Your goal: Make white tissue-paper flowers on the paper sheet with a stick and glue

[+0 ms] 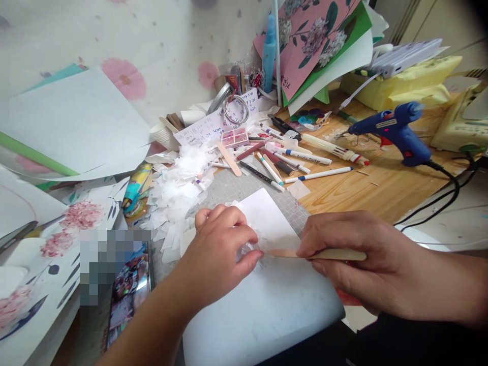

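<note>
Brown wood makes the bench, with one blue glue gun on it. Over one white paper sheet, the right hand's grip is closed on one flat tan wooden stick. It lies sideways, tip pointing left. The left hand's grip curls over thin white scraps; I can't tell if it holds any.

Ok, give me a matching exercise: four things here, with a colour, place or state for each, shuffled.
1. right hand
2. left hand
3. glue gun
4. paper scraps

A. blue, with a black cord
B. fingers bent beside the stick's tip, over the white sheet
C. white, heaped near the markers
D. gripping a flat wooden stick

Pairs: 1-D, 2-B, 3-A, 4-C
</note>
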`<move>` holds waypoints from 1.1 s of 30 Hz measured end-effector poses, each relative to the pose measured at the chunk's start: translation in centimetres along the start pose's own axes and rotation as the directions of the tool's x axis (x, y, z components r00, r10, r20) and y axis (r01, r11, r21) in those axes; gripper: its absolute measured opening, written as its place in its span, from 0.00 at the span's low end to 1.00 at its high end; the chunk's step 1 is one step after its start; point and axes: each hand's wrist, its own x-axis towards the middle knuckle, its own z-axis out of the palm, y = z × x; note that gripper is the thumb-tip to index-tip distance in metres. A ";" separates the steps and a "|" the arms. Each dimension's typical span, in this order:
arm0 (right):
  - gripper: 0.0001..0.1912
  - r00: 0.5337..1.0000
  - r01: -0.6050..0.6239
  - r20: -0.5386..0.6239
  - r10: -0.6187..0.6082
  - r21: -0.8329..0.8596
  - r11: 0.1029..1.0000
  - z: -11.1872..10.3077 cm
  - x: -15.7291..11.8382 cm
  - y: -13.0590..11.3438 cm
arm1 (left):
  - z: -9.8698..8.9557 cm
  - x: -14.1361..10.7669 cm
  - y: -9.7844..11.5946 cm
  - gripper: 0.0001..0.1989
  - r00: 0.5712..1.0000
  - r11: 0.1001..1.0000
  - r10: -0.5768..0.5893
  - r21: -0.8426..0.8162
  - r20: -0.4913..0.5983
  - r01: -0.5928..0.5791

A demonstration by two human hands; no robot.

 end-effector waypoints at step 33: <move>0.08 0.992 -0.104 -0.058 0.108 0.077 0.992 0.2 1.1 0.5 | -0.8 -0.5 0.5 0.07 0.983 0.990 0.138 -0.058 0.119 -0.132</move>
